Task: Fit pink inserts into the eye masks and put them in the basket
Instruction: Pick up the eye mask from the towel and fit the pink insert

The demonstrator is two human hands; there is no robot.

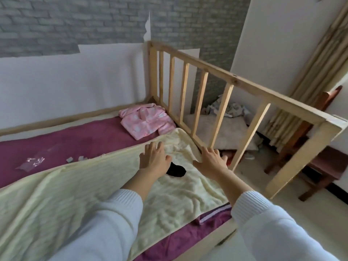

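My left hand (153, 156) hovers over the pale yellow blanket (75, 187) with fingers spread and nothing in it. My right hand (211, 160) reaches out beside it, near the wooden rail, also spread and empty. A black piece of cloth (177, 171), possibly an eye mask, lies on the blanket between the two wrists, partly hidden under my left hand. Small pale pieces (75, 159) and a clear plastic bag (32, 162) lie on the purple sheet at the left. No basket is in view.
A pink folded garment (146, 120) lies at the bed's far corner. The wooden slatted rail (207, 87) stands along the bed's right side. Beyond it are bedding on the floor (222, 127) and a dark wooden chair (320, 166).
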